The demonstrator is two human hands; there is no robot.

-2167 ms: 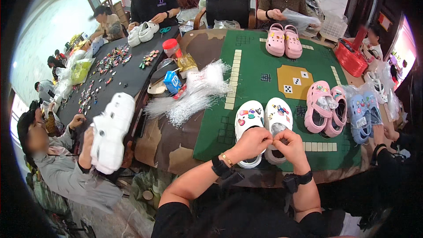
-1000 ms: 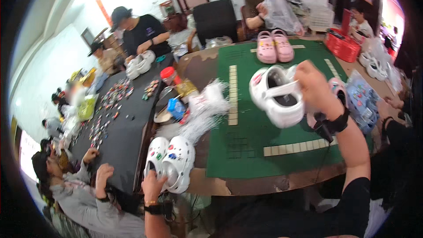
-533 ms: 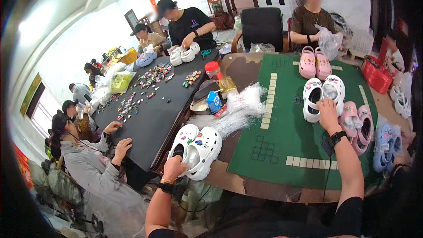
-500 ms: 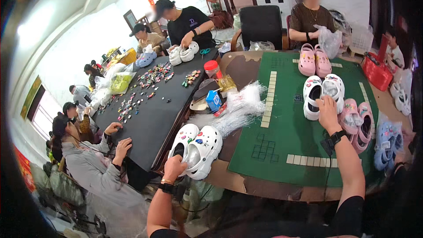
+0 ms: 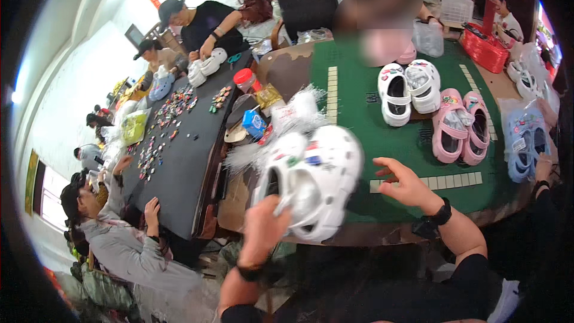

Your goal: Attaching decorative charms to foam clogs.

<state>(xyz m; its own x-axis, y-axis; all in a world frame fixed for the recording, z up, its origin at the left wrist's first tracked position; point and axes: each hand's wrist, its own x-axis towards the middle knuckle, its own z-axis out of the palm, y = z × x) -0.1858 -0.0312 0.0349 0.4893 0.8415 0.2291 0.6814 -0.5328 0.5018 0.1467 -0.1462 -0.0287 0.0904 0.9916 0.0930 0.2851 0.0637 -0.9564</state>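
Note:
My left hand (image 5: 266, 227) grips a pair of white clogs (image 5: 335, 185) by the heel straps, above the near edge of the table. Colourful charms sit on their uppers, and a pale filling shows inside one shoe. My right hand (image 5: 406, 185) hovers over the green mat (image 5: 359, 143), fingers apart and holding nothing, just right of the lifted clogs. Beyond it, a second pair of white clogs (image 5: 394, 98) stands on the mat. Beside those are pink clogs (image 5: 451, 134) with charms. At the far right, another hand touches blue clogs (image 5: 523, 134) in clear plastic.
Loose charms (image 5: 173, 107) are scattered over a dark table on the left, where several people work. Between the tables lie white plastic strands (image 5: 308, 104), a blue box (image 5: 255, 122) and a red-lidded jar (image 5: 244, 79). Opposite me, a person stands near a red bag (image 5: 483, 48).
My left hand has lifted the near white clogs and moved them right. My right hand has let go of the far white clogs and drawn back toward me. The view has shifted.

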